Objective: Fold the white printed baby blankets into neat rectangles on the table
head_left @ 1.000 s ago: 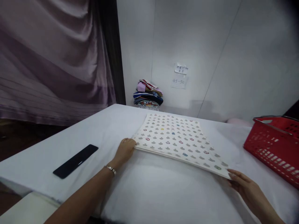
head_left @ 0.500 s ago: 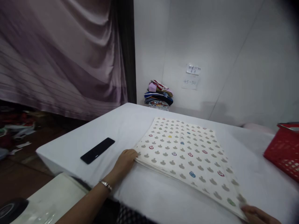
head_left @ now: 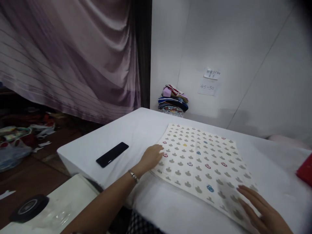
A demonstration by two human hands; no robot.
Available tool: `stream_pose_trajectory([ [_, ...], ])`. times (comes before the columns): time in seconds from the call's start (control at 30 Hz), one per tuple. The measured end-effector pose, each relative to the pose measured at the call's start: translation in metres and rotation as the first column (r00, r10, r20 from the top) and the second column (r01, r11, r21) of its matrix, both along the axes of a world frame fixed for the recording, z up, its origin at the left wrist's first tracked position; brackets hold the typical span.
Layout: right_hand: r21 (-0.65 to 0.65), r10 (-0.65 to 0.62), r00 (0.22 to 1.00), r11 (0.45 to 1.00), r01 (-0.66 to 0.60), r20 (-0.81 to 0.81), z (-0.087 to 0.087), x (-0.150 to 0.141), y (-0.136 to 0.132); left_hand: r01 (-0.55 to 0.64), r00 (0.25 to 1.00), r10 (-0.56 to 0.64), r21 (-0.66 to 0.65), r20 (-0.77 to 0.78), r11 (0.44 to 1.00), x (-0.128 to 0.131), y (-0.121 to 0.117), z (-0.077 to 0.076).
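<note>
Risks, left to right: the dark flat phone-like slab lies close to my left forearm, so an outward elbow swing could nudge it. My left hand rests palm-down on the left margin of the patterned cloth; whether it pinches, I cannot tell. An inward drag there could ruck the fabric. The white cover on the worktop looks creased near the front, and I judge it might creep along with any pull. My right hand, well apart from the left, has its fingers spread at the right front of the cloth, contact uncertain; a snagged fingertip could skew that corner, which I see poorly behind the hand. Surroundings, same order: black roll on a pale surface below the worktop's left front; folded textile stack beyond the far edge, by the wall; red object cut off at right, which would limit a wide rightward sweep. The cloth lies flat, with only my hands at it.
</note>
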State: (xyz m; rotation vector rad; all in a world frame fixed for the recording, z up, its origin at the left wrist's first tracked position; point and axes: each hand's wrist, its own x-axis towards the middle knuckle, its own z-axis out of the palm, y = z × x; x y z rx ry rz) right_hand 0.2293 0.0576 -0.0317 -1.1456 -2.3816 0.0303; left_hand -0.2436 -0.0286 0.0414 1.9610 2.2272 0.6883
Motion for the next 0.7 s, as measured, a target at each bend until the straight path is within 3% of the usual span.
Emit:
stream_pose_trajectory([
  [0.1,-0.04,0.056,0.983,0.998,-0.05,0.175,-0.008,-0.028,0.013,0.009,0.993,-0.025,-0.137,-0.117,0.991,0.005,0.014,-0.02],
  [0.17,-0.07,0.03,0.969,0.997,-0.013,0.247,-0.021,-0.029,0.019,-0.013,0.99,-0.017,-0.214,-0.139,0.977,0.001,0.015,-0.035],
  [0.27,-0.145,-0.031,0.956,0.986,0.076,0.293,-0.028,-0.025,0.014,-0.013,0.984,-0.025,-0.214,-0.177,0.977,-0.006,0.013,-0.049],
  [0.37,-0.265,-0.063,0.955,0.954,0.144,0.291,-0.009,-0.029,0.005,-0.027,0.977,-0.023,-0.227,-0.213,0.974,-0.012,0.017,-0.048],
  [0.47,-0.372,-0.07,0.971,0.915,0.152,0.227,0.016,-0.032,0.011,-0.041,0.974,-0.034,-0.321,-0.225,0.946,-0.013,0.026,-0.037],
  [0.6,-0.341,-0.139,0.975,0.92,0.192,0.174,0.033,-0.029,0.048,-0.042,0.948,-0.058,-0.303,-0.312,0.952,-0.008,0.041,-0.025],
  [0.7,-0.329,-0.163,0.964,0.916,0.228,0.212,0.034,-0.041,0.086,-0.062,0.935,-0.03,-0.247,-0.352,0.967,-0.003,0.05,-0.032],
])
